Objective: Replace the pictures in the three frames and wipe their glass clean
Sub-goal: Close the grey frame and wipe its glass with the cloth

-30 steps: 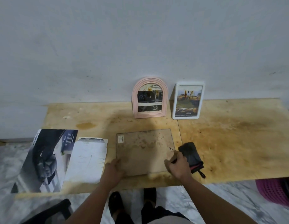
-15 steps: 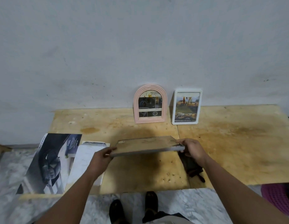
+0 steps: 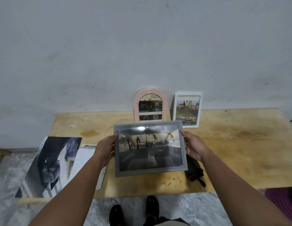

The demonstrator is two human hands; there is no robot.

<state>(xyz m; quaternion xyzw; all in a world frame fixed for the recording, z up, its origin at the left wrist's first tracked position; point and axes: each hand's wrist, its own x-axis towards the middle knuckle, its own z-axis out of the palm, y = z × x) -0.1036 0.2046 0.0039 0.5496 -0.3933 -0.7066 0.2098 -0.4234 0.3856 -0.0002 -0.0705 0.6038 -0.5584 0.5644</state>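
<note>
I hold a grey rectangular frame (image 3: 150,149) above the wooden table (image 3: 239,147), its glass facing me with brown smears over a car-interior picture. My left hand (image 3: 104,149) grips its left edge and my right hand (image 3: 195,146) grips its right edge. A pink arched frame (image 3: 150,105) and a white frame (image 3: 187,110) lean against the wall behind, both with brown stains on the glass. A dark cloth (image 3: 195,170) lies on the table under my right wrist, partly hidden.
A large dark car magazine page (image 3: 49,165) and a white sheet (image 3: 86,162) lie at the table's left, overhanging the front edge. A purple basket (image 3: 282,201) sits on the marble floor at lower right. My feet (image 3: 133,211) stand below the table edge.
The grey frame lay face down on the table; both hands lifted it and turned it over, so its glass now faces me.
</note>
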